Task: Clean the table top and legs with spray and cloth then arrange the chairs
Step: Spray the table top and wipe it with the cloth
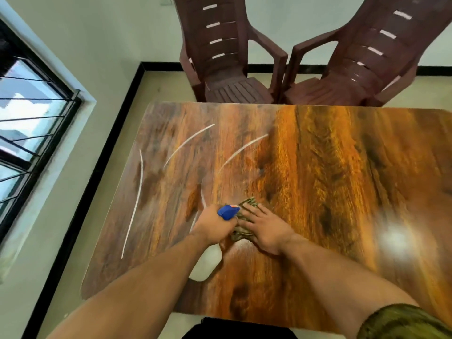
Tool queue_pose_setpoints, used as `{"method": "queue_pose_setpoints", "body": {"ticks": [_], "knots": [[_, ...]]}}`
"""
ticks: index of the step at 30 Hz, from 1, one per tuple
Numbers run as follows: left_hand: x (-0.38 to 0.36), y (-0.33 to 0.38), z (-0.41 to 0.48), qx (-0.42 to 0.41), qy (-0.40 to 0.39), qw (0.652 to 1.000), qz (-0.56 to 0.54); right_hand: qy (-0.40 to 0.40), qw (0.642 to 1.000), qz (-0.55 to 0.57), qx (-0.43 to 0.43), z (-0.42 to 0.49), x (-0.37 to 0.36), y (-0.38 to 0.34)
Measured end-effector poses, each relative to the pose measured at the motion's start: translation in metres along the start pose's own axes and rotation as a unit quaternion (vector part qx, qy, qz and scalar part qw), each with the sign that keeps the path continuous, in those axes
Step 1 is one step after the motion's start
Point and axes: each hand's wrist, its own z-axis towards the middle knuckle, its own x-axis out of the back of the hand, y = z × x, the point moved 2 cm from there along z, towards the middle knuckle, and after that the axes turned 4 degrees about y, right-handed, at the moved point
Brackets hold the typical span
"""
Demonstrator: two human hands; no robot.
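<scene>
The person leans over a glossy wood-grain table (pixel 318 179) that fills the middle and right of the frame. Their left hand (pixel 214 225), low in the centre, is closed in a fist around a spray bottle (pixel 228 212); only its blue trigger head shows above the knuckles, with a small orange-red patch on top. If there is writing on that patch, it is too blurred to read, and the whitish body of the bottle below the fist is hazy. No brand can be made out anywhere.

Just to the right, the right hand (pixel 265 228) lies flat and open, fingers spread, pressing down on a crumpled olive-green cloth (pixel 244 220) against the tabletop. The cloth sticks out past the fingertips and under the palm, touching the spray head's side.

Thin white curved streaks (pixel 189 141) cross the left half of the tabletop. A bright patch of light glares at the right edge.

At the top of the frame two dark brown plastic chairs (pixel 227 57) with slatted backs stand side by side at the far edge of the table, armrests nearly touching. A barred window (pixel 27 118) sits at the upper left.
</scene>
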Motion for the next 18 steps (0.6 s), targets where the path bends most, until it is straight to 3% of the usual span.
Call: {"method": "queue_pose_setpoints", "body": {"ticks": [2, 3, 4, 5, 6, 8, 9, 10, 11, 12, 14, 15, 16, 18], "knots": [[0.002, 0.011, 0.017, -0.005, 0.000, 1.000, 0.005, 0.040, 0.984, 0.008, -0.172, 0.018, 0.008, 0.036], [0.004, 0.018, 0.028, -0.009, 0.005, 1.000, 0.004, 0.052, 0.957, 0.037, -0.284, 0.030, 0.014, 0.048], [0.005, 0.023, 0.035, -0.011, 0.013, 1.000, 0.004, 0.060, 0.936, 0.055, -0.344, 0.041, 0.016, 0.048], [0.007, 0.030, 0.045, -0.009, 0.021, 1.000, 0.002, 0.063, 0.939, 0.055, -0.334, 0.057, 0.018, 0.044], [0.008, 0.036, 0.055, -0.004, 0.027, 1.000, -0.007, 0.069, 0.961, 0.041, -0.264, 0.068, 0.018, 0.037], [0.011, 0.049, 0.073, 0.001, 0.037, 0.999, -0.017, 0.029, 0.998, 0.024, -0.052, 0.076, 0.023, 0.032], [0.013, 0.055, 0.078, 0.002, 0.041, 0.999, -0.021, 0.010, 1.000, 0.020, 0.007, 0.078, 0.028, 0.041], [0.016, 0.061, 0.084, 0.001, 0.044, 0.999, -0.030, 0.016, 1.000, 0.017, 0.015, 0.084, 0.033, 0.056], [0.018, 0.068, 0.091, 0.004, 0.048, 0.998, -0.040, 0.035, 0.999, 0.012, -0.036, 0.094, 0.038, 0.076], [0.023, 0.073, 0.093, 0.005, 0.057, 0.997, -0.053, 0.056, 0.989, 0.018, -0.139, 0.105, 0.043, 0.094], [0.031, 0.083, 0.106, 0.005, 0.074, 0.995, -0.068, 0.084, 0.932, 0.065, -0.348, 0.125, 0.054, 0.120], [0.034, 0.087, 0.112, 0.006, 0.085, 0.994, -0.071, 0.088, 0.915, 0.088, -0.384, 0.136, 0.058, 0.121], [0.037, 0.091, 0.119, 0.008, 0.096, 0.992, -0.076, 0.087, 0.923, 0.090, -0.365, 0.147, 0.059, 0.117], [0.040, 0.097, 0.135, 0.014, 0.108, 0.990, -0.088, 0.076, 0.975, 0.051, -0.204, 0.155, 0.061, 0.110]]}}
